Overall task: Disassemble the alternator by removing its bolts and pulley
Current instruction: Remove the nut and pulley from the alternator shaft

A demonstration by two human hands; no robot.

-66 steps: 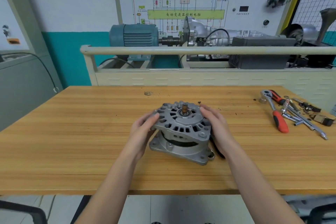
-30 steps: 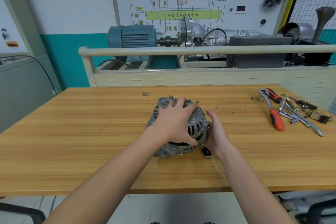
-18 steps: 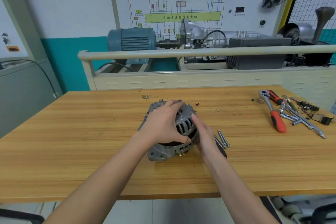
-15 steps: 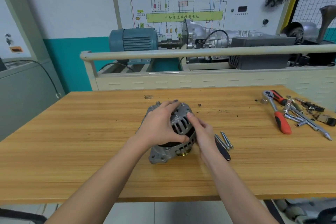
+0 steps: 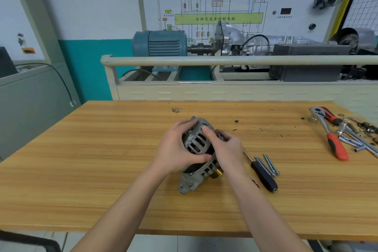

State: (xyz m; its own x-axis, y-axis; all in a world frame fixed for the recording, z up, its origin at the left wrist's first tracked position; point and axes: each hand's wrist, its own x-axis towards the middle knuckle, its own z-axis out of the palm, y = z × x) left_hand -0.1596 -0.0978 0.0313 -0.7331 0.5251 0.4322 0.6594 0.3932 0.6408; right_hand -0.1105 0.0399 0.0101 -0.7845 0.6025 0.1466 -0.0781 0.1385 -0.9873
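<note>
I hold the alternator (image 5: 199,149) tilted on the surface (image 5: 102,159), shaft axis leaning toward me, pulley (image 5: 216,173) low between my wrists. Both my hands' fingers curl around the housing: left hand (image 5: 177,149), right hand (image 5: 227,149).

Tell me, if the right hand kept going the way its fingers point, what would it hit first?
The alternator: the right hand already has its fingers curled on the housing, pointing up-left. Past that, probably the left hand, though depth is unclear.
</note>
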